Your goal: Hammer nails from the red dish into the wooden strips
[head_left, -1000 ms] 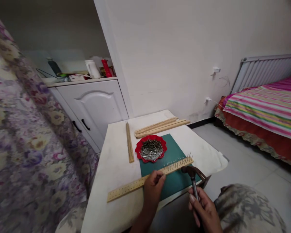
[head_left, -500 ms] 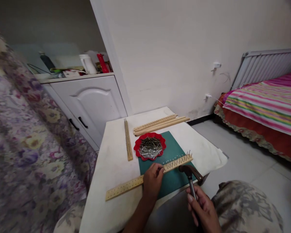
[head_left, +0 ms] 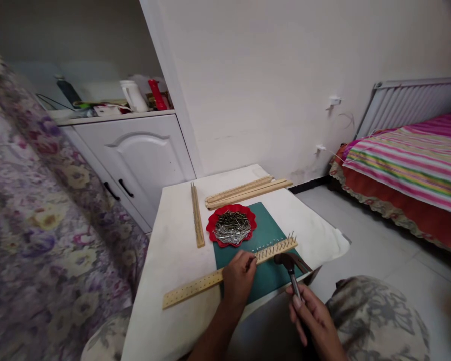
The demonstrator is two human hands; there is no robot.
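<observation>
A long wooden strip (head_left: 193, 290) with rows of small holes lies slanted across the green mat (head_left: 272, 283). Several nails (head_left: 276, 245) stand upright in its right part. My left hand (head_left: 238, 276) rests over the strip's middle, thumb and fingertips pinched on what looks like a nail beside the last standing ones. In my right hand (head_left: 310, 313) is a claw hammer (head_left: 293, 276), gripped by its handle. Its head hovers by the near edge of the strip, right of my left hand. A red scalloped dish (head_left: 211, 224) full of loose nails sits behind the strip.
One narrow wooden strip (head_left: 197, 215) lies left of the dish, with more strips (head_left: 248, 192) at the back of the white table (head_left: 150, 271). A floral curtain (head_left: 52, 225) hangs at left, near a white cabinet (head_left: 146, 160). A bed (head_left: 406, 160) stands at right.
The hammer head has shifted slightly left and up. My left hand stays pinched at about the same spot on the strip. The whole view has moved a little.
</observation>
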